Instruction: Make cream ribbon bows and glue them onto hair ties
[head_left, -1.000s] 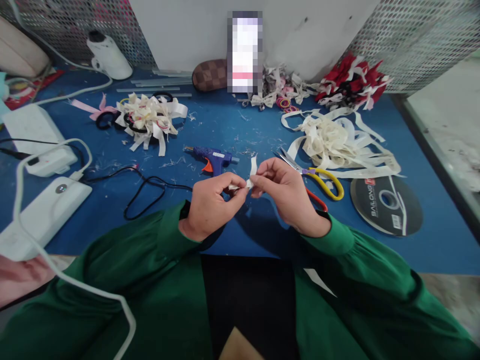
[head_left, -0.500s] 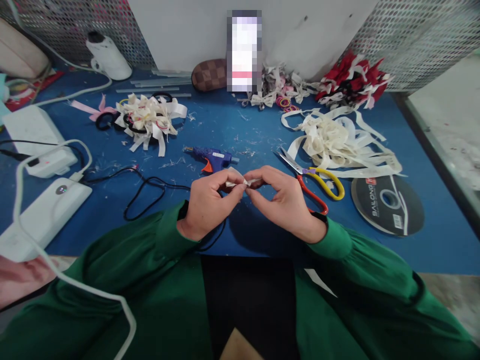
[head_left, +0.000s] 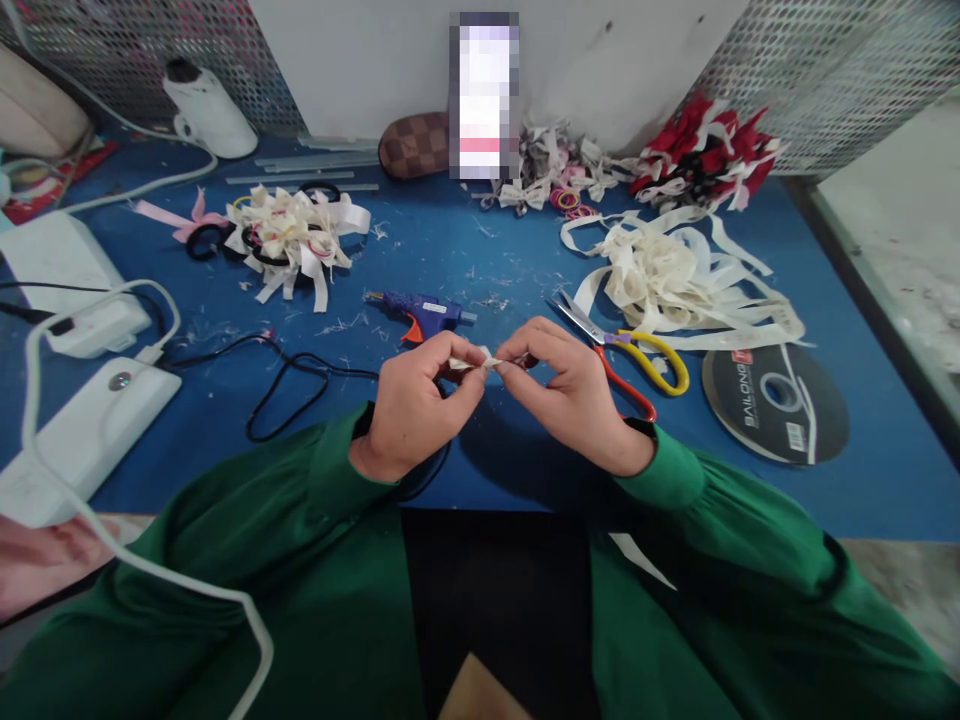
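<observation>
Between my fingertips, over the blue table, is a small piece of cream ribbon (head_left: 487, 361), mostly hidden by the fingers. My left hand (head_left: 420, 400) pinches its left part between thumb and forefinger. On the right part, close beside it, my right hand (head_left: 566, 395) closes thumb and fingers. Just behind the left hand lies a blue glue gun (head_left: 431, 315) with an orange trigger. Scissors (head_left: 622, 345) with one yellow and one red handle lie partly open beside the right hand, which covers some of the red handle.
Loose cream ribbon (head_left: 667, 280) is heaped at the right, above a black ribbon spool (head_left: 776, 405). A pile of cream bows (head_left: 289, 240) sits back left. Red bows (head_left: 705, 150) stand back right. A black cable (head_left: 300, 370) and white power strip (head_left: 90, 430) lie left.
The right hand's fingers have shifted slightly on the ribbon, and its forefinger sits a little higher. The left hand keeps its pinch. The whole view has tilted slightly.
</observation>
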